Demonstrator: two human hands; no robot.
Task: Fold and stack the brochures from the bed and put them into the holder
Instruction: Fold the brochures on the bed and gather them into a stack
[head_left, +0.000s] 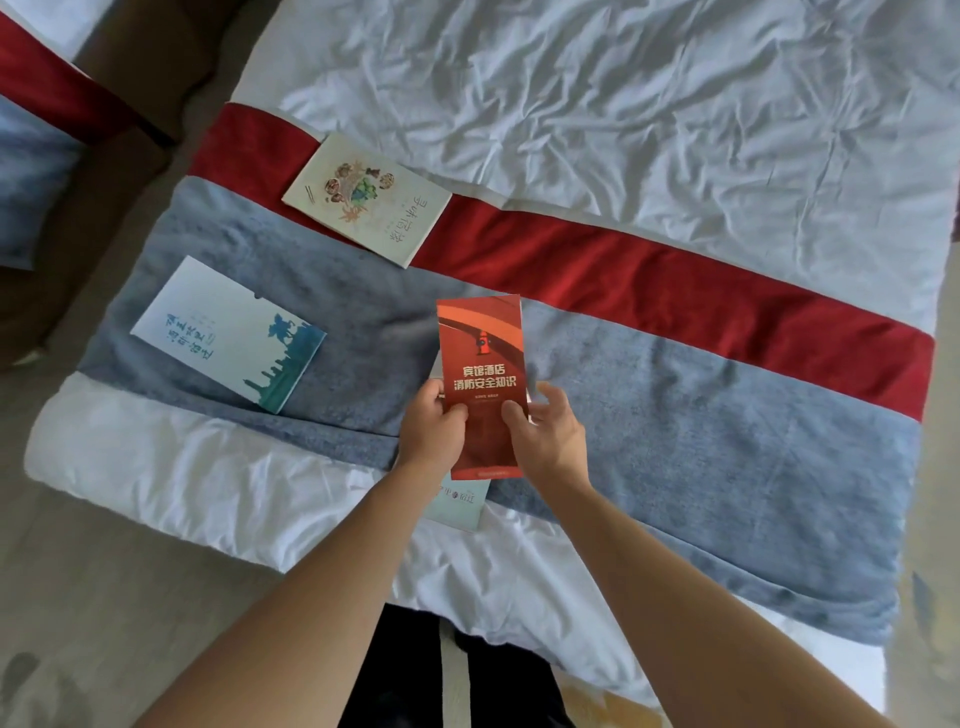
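A folded red brochure (480, 358) with white characters is held upright over the bed's grey runner. My left hand (434, 431) grips its lower left edge and my right hand (548, 434) grips its lower right edge, thumbs on the front. Beneath my hands lies a pale green brochure (460, 506), mostly hidden. A white and blue brochure (223, 332) lies to the left on the runner. A cream brochure with food drawings (366, 200) lies farther back across the red stripe. No holder is in view.
The bed has a wrinkled white duvet (649, 104), a red stripe (675, 291) and a grey runner (701, 441). A second bed's corner (31, 156) stands at the far left across a brown floor gap. My dark trousers show at the bottom.
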